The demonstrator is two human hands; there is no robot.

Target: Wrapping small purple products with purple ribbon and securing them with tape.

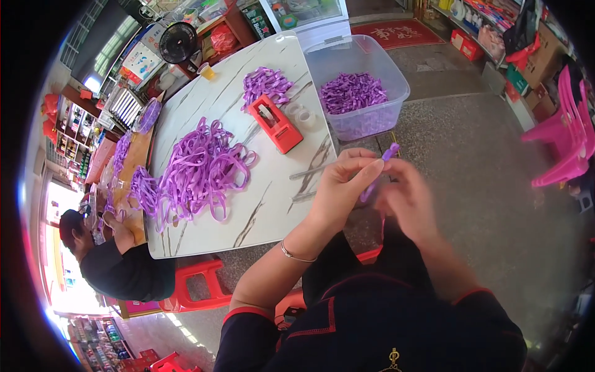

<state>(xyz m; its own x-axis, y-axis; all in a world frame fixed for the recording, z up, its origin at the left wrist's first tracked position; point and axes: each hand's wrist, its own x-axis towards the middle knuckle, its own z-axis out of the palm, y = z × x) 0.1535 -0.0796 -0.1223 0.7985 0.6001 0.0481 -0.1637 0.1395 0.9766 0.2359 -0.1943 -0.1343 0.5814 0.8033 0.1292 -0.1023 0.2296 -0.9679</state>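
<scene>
My left hand (pixel 338 185) pinches a short folded purple ribbon (pixel 390 150) between thumb and fingers, just off the table's right edge. A further bit of purple hangs below the pinch, between my hands. My right hand (pixel 412 197) is curled against the same ribbon with its fingertips; its lower fingers are blurred by motion. On the white marbled table (pixel 266 214) lies a big loose pile of purple ribbon loops (pixel 201 167). A smaller purple bundle (pixel 266 85) lies farther back. Near it stands a red tape dispenser (pixel 274 124) with clear tape rolls (pixel 300 115) beside it.
A clear plastic bin (pixel 378 118) full of small purple pieces (pixel 353 93) stands beyond my hands. At the left, another person (pixel 121 260) sits by a side table with purple ribbons (pixel 144 189). Pink chairs (pixel 564 136), a red stool (pixel 198 285) and a black fan (pixel 178 43) surround the area.
</scene>
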